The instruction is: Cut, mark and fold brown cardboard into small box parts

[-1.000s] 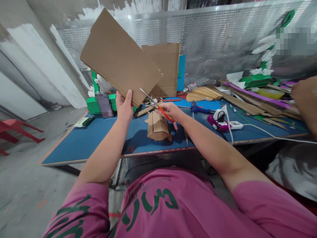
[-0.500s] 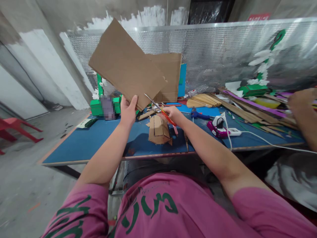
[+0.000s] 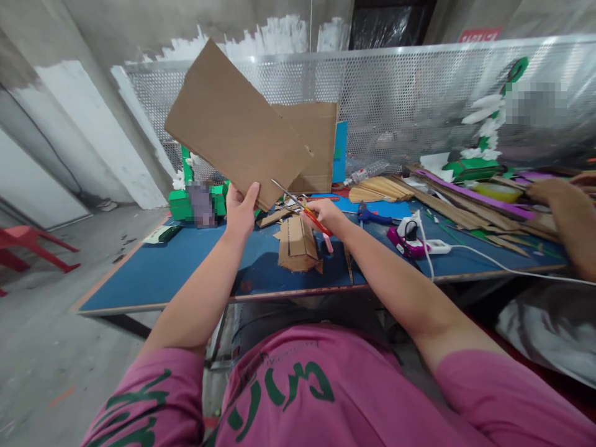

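Corrugated brown cardboard sheet (image 3: 237, 127), flat | left hand (image 3: 241, 211) fingers pinch it | right hand (image 3: 326, 214) grips scissors (image 3: 300, 208)

The person wears a loose pink-magenta T-shirt (image 3: 298, 397); dark green brush-like lettering runs across its chest, with more green strokes on the left sleeve (image 3: 139, 410); a thin dark line of small print sits above the chest lettering; the right sleeve (image 3: 507, 397) is plain pink; both sleeves are short, ending above the elbows; the forearms are bare; the left hand (image 3: 241, 208) and right hand (image 3: 326, 214) show no gloves or watch.
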`<action>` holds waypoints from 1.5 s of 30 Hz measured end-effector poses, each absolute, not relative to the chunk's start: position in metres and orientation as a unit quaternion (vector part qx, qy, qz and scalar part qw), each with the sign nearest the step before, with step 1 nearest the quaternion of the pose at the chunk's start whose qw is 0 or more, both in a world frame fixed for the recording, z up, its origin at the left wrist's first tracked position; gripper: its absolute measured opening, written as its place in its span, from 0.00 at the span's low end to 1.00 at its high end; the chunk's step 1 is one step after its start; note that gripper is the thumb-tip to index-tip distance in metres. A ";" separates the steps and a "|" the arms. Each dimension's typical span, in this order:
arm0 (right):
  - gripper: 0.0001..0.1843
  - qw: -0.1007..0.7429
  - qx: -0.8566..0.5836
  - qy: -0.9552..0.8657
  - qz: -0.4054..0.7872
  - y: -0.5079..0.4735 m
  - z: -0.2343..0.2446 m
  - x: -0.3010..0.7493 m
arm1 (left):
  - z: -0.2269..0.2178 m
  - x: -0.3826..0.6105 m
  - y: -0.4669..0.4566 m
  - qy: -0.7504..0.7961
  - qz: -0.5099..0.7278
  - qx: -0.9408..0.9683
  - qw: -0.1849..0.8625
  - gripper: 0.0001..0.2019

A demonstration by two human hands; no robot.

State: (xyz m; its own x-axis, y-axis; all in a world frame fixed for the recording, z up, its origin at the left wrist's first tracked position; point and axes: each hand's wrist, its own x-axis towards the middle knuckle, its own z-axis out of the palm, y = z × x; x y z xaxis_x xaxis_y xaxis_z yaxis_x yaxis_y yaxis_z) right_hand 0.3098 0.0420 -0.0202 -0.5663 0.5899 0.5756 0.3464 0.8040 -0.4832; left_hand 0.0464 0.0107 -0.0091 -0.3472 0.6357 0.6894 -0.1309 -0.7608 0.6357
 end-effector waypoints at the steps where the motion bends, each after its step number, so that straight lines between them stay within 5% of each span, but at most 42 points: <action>1: 0.10 0.381 -0.264 -0.872 0.154 0.044 -0.021 0.310 | -0.009 0.046 0.011 0.245 0.783 0.516 0.247 0.40; 17: 0.25 0.347 -0.254 -0.880 0.200 0.048 -0.030 0.310 | -0.008 0.040 0.016 0.251 0.807 0.484 0.225 0.28; 29: 0.29 0.354 -0.226 -0.854 0.308 0.041 -0.028 0.309 | -0.008 0.041 0.021 0.272 0.804 0.497 0.183 0.31; 45: 0.31 0.369 -0.255 -0.855 0.260 0.047 -0.031 0.306 | -0.012 0.042 0.013 0.290 0.759 0.562 0.156 0.27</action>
